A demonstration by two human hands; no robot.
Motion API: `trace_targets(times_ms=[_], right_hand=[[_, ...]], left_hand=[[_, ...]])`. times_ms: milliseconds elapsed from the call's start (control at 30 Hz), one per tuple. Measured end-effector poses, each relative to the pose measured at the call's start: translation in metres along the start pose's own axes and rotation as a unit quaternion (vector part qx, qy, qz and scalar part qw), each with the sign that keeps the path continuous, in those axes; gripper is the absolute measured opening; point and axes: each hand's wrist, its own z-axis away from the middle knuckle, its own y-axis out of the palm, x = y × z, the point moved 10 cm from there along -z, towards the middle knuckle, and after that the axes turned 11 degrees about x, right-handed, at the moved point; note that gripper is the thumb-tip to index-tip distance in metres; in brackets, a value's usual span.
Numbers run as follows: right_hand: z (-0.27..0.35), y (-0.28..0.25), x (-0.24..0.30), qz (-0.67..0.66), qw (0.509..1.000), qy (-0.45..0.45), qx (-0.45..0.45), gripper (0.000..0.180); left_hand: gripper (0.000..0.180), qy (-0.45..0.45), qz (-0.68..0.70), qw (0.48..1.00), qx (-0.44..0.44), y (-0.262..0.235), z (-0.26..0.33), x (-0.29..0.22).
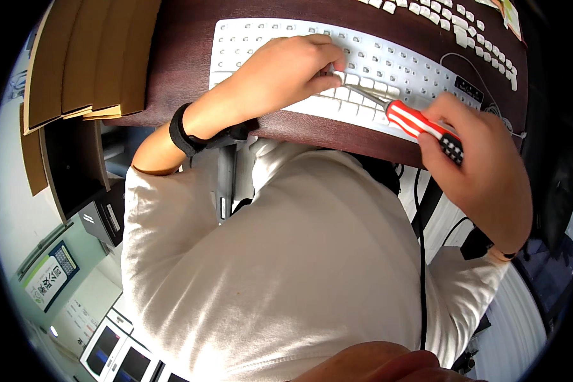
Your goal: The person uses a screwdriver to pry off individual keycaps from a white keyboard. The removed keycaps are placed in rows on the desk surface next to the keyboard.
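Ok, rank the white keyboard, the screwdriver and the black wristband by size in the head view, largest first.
1. White keyboard, though partly covered
2. Screwdriver, partly hidden in the right hand
3. Black wristband

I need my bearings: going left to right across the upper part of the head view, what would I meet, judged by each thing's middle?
Cardboard → left wristband → left hand → screwdriver → right hand.
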Motion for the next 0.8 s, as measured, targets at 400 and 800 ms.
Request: trace_targets(times_ms=[400,800], right_hand=[[-0.029,-0.022,0.092,0.290,0.937,-0.176,-0.080,0.017],[0.012,0.022,-0.020,-0.085,0.996,0.025,0.001,0.020]], left_hand=[[0.026,0.004,0.002,1.000,-0.004,-0.002,0.004,-0.001],[0.022,0.023,0.000,0.998,-0.060,0.000,0.009,-0.001]])
